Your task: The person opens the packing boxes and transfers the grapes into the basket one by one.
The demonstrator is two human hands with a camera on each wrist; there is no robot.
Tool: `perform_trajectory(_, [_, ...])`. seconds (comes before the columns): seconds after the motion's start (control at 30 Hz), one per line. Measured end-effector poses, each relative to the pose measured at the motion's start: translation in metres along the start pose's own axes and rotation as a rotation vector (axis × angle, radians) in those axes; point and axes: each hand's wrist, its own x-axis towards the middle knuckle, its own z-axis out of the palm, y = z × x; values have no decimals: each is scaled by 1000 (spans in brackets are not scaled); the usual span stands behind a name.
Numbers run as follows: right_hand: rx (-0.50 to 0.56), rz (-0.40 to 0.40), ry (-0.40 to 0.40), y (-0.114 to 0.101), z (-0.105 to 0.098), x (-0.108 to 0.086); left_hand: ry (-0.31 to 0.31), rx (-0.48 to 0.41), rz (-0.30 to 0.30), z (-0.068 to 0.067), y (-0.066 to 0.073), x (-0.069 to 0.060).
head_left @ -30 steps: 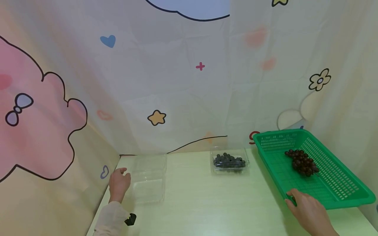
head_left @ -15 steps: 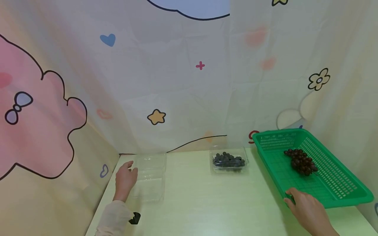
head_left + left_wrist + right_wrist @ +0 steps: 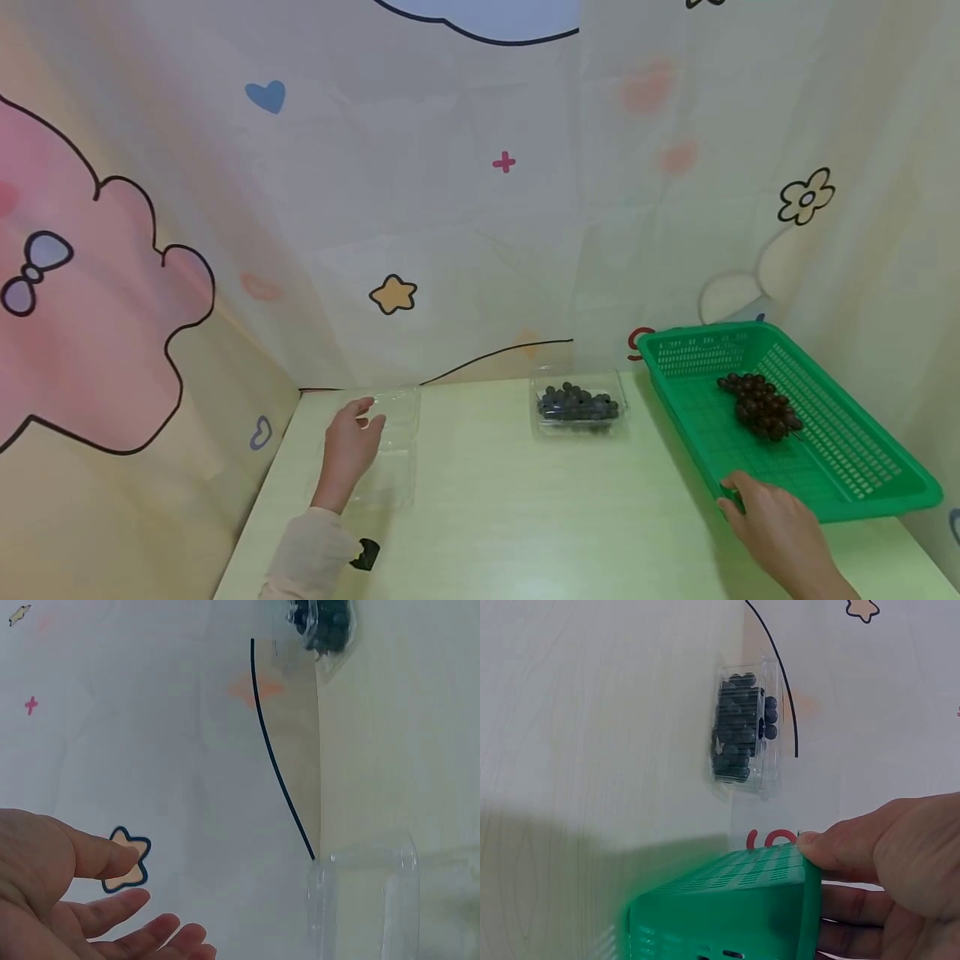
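Observation:
My left hand (image 3: 351, 450) hovers over an open clear plastic box (image 3: 399, 482) at the table's left, fingers spread and nothing held. The left wrist view shows that hand (image 3: 97, 900) with thumb and fingers apart, the box's edge (image 3: 409, 859) at lower right. At the right, my right hand (image 3: 780, 533) grips the near-left corner rim of a green plastic basket (image 3: 885, 507). Thumb on one side and fingers on the other pinch its rim (image 3: 810, 907) in the right wrist view. A bunch of dark red grapes (image 3: 763, 408) lies inside the basket.
At the back middle stands a clear plastic box (image 3: 577, 407) of dark round fruit, seen also as dark fruit (image 3: 739, 727) in the right wrist view. Behind the pale table (image 3: 510, 508) hangs a printed curtain (image 3: 450, 208), with another curtain panel along the left.
My left hand has moved right from the box's left side to above it, its fingers still loose. The right hand keeps its grip on the basket rim; the head view shifts slightly.

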Motion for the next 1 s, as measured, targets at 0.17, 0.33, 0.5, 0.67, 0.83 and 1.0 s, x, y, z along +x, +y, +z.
perform_trajectory(0.17, [5,9,-2,-1,0,0,-26,-3,37,12,10,-4])
perform_trajectory(0.33, [4,-4,17,0,1,-1,-56,-16,65,26,20,-9])
perform_trajectory(0.5, [7,-23,36,1,3,-3,-74,-28,63,41,28,-13])
perform_trajectory(0.67, [14,-18,29,1,3,-3,-92,-47,57,54,33,-16])
perform_trajectory(0.83, [15,-15,28,1,3,-3,-105,-62,62,66,37,-19])
perform_trajectory(1.0, [18,-23,35,2,4,-4,-133,-96,61,80,39,-21])
